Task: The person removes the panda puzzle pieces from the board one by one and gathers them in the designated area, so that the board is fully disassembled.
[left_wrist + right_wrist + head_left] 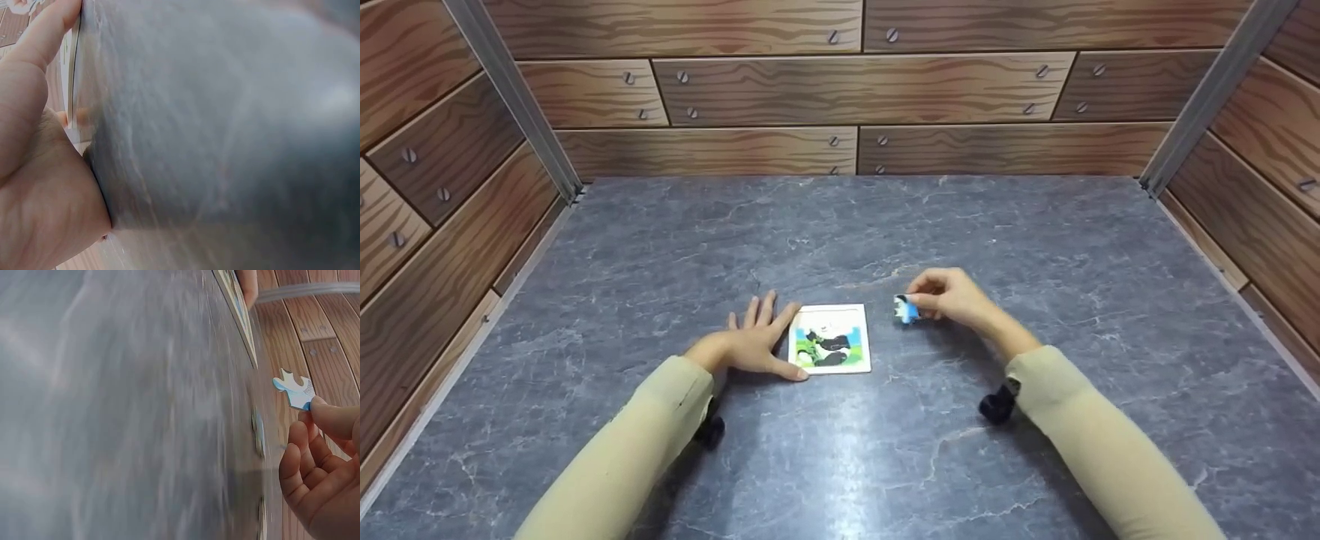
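A square panda jigsaw puzzle [866,352] with a pale frame lies flat on the table. My left hand [755,346] rests at its left side with fingers spread, the index finger near the upper left corner and the thumb by the lower left one. In the left wrist view the palm [50,208] stands close beside the puzzle's thin edge [74,73]. To the puzzle's right, my right hand [952,296] pinches a blue and white puzzle piece [293,391] between thumb and index finger, raised above the table; its other fingers are curled.
In the right wrist view, a loose flat piece [259,433] lies on the table below the right hand, with another thin piece [262,517] nearer. Wood-patterned walls [855,90] enclose the grey marbled table [810,232] at the back and both sides.
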{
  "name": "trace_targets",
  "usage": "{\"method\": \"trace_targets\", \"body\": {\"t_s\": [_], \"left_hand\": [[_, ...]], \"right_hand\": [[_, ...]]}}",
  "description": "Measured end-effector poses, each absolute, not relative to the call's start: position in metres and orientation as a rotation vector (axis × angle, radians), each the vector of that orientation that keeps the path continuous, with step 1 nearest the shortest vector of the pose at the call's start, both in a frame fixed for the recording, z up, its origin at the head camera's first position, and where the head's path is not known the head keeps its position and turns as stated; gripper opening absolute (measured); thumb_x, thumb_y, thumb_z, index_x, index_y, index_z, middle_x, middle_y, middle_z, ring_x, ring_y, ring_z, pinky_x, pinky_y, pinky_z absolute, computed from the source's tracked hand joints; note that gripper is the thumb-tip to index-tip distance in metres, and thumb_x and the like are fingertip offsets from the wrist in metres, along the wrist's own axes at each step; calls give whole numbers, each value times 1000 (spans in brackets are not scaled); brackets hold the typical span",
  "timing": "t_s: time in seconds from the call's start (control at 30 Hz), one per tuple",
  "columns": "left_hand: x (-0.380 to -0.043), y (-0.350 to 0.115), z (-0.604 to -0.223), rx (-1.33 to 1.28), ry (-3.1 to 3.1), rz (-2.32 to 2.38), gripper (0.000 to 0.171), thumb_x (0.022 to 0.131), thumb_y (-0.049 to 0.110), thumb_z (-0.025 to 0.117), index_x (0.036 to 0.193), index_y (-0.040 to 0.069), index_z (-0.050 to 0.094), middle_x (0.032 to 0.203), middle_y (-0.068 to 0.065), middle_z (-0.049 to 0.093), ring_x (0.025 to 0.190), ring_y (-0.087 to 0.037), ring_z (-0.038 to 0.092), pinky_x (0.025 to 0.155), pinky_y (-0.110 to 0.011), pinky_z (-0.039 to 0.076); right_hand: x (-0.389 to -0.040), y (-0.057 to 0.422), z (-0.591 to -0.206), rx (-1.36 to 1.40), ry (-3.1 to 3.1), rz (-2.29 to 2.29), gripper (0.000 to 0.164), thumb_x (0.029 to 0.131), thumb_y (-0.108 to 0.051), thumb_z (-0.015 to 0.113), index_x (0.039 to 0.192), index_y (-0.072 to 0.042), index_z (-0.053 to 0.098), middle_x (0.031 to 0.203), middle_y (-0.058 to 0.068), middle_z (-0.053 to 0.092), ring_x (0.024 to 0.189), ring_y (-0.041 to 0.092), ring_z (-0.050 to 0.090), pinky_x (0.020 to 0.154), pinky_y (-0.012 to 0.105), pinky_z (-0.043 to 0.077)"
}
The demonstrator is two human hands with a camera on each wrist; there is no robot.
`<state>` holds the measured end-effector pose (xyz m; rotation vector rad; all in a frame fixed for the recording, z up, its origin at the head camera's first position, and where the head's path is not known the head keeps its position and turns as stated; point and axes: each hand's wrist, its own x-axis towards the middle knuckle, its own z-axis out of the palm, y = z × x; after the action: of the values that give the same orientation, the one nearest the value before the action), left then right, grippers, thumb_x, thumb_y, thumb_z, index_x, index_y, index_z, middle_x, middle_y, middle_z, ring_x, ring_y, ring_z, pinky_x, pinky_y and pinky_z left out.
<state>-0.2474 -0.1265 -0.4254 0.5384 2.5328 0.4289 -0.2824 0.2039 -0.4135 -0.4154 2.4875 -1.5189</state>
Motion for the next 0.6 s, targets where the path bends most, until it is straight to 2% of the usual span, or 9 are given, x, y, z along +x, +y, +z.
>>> {"method": "trace_targets", "body": {"t_s": [0.37,0.6], "left_hand": [[-247,-128,-425,532,2531,433,114,70,70,63,150,27,-6,149,-16,-26,134,-37,-24,100,-65,-9],[-248,-126,-425,544,2526,430,113,71,69,63,150,26,-5,149,-18,-25,134,-38,-24,99,-66,-9]], "right_hand": [[-282,251,-411,-306,2523,-1561,23,85,-7,66,100,10,62,75,10,61,61,13,56,53,23,47],[-280,282,-415,-235,2576,-1542,25,86,-9,66,101,10,61,72,5,59,59,11,54,53,23,47]]}}
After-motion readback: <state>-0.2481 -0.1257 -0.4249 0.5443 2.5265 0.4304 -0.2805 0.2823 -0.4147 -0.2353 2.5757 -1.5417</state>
